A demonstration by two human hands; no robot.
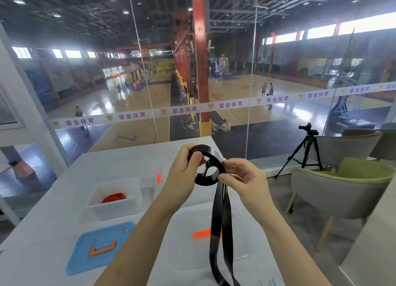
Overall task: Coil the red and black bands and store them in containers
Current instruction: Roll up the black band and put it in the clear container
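I hold the black band (220,221) above the white table (53,210). Its upper part is wound into a loose coil between my hands, and two long strands hang down past the table's front edge. My left hand (184,172) grips the coil's left side with the thumb on top. My right hand (242,176) pinches the coil's right side. The red band (113,197) lies coiled inside a white open container (115,208) to the left.
A blue lid with an orange handle (100,246) lies at the near left. A clear lid with an orange handle (197,238) lies under the hanging strands. Another clear container (157,178) stands behind. A glass wall runs behind the table; chairs (342,189) and a tripod (306,148) stand right.
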